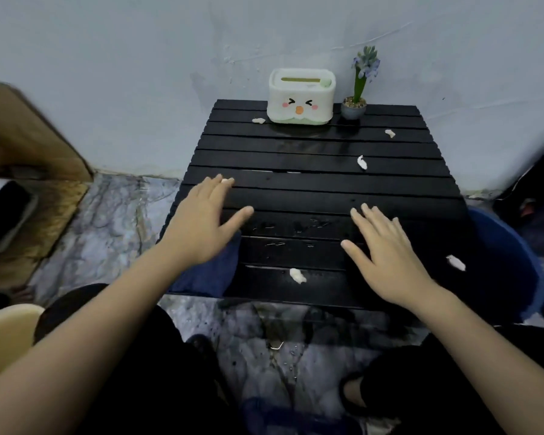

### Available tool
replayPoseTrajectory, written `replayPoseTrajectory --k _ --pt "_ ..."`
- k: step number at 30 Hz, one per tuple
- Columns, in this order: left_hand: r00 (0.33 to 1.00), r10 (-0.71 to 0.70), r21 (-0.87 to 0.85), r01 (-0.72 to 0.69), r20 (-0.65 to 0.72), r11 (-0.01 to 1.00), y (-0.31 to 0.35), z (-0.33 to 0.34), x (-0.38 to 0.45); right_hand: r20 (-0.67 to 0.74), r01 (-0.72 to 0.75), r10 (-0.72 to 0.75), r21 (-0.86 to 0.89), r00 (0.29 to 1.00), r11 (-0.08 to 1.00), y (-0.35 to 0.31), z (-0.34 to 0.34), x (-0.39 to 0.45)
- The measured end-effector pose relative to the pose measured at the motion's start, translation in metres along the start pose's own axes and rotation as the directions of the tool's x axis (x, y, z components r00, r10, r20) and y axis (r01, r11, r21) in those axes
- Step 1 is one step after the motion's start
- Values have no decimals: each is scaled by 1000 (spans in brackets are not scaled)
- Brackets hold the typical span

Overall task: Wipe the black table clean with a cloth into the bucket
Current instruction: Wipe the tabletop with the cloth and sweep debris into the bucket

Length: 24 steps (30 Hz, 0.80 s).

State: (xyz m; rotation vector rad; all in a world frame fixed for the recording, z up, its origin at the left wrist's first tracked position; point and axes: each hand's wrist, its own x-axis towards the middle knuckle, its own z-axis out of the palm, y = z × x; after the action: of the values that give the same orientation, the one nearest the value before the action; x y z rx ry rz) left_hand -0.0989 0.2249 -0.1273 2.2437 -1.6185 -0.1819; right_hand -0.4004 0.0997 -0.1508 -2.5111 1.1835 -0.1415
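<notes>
The black slatted table (311, 189) stands against the wall, with several white scraps scattered on it, such as one (297, 275) near the front edge and one (362, 162) further back. A blue cloth (208, 271) lies on the table's front left corner, partly under my left wrist. My left hand (208, 221) is spread flat over the table's left side with straight fingers. My right hand (387, 252) is spread flat over the right side. Neither hand holds anything. A blue bucket (509, 271) sits on the floor at the table's right edge.
A white tissue box with a cartoon face (300, 97) and a small potted flower (355, 102) stand at the table's back edge by the wall. A cream stool (7, 337) and a brown board (35, 146) lie to the left. My knees are below the table.
</notes>
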Motion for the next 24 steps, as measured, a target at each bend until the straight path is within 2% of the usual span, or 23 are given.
replayPoseTrajectory --k 4,10,13,17,24 --pt "976 -203 88 196 76 977 -17 30 -71 52 -14 19 -97 998 995 8 23 -31" --pt "963 -269 220 265 -16 939 -7 62 -75 24 -9 14 -223 1000 975 12 34 -34" --pt "973 -231 245 226 -7 943 4 72 -62 25 -4 10 -236 1000 972 12 34 -33" --pt "985 -158 218 139 73 966 26 80 -34 22 -3 9 -253 1000 968 11 35 -34" --pt "972 130 115 -154 196 981 91 108 45 -24 -4 -3 -273 1000 962 15 40 -32"
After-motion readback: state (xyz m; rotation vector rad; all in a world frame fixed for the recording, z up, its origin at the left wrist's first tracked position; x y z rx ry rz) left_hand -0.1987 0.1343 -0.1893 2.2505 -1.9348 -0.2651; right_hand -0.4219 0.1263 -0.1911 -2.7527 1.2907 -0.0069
